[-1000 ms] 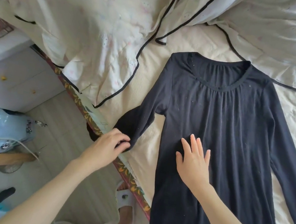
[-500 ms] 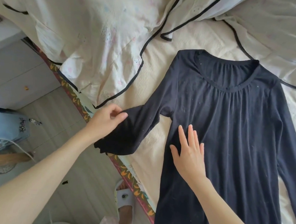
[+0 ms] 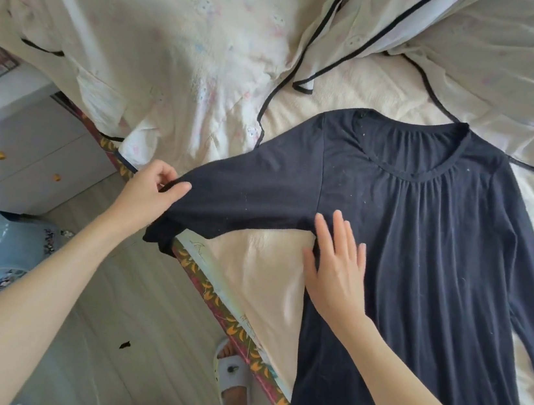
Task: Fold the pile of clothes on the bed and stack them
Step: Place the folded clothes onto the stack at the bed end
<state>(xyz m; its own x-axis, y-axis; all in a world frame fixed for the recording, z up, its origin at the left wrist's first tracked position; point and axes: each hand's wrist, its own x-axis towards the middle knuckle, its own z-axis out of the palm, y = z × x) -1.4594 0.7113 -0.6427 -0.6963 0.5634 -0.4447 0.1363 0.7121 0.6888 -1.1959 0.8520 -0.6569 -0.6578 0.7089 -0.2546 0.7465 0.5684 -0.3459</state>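
A dark navy long-sleeved top (image 3: 428, 257) lies spread face up on the cream bed sheet (image 3: 270, 270), neckline toward the far side. My left hand (image 3: 150, 192) pinches its left sleeve (image 3: 245, 199) near the cuff and holds it stretched out sideways over the bed's edge. My right hand (image 3: 335, 269) lies flat with straight fingers on the top's left side, just below the armpit. The top's other sleeve runs down the right side of the bed.
A pale floral garment with black piping (image 3: 183, 55) is bunched at the far left of the bed; more pale fabric (image 3: 501, 63) lies at the far right. The bed's patterned edge (image 3: 213, 290) runs diagonally. Below are wooden floor, a white drawer unit (image 3: 27, 157) and my slippered foot (image 3: 232, 381).
My left hand has lifted the sleeve from hanging over the bed edge and pulled it up and out to the left, straightening it. My right hand stays pressed on the top.
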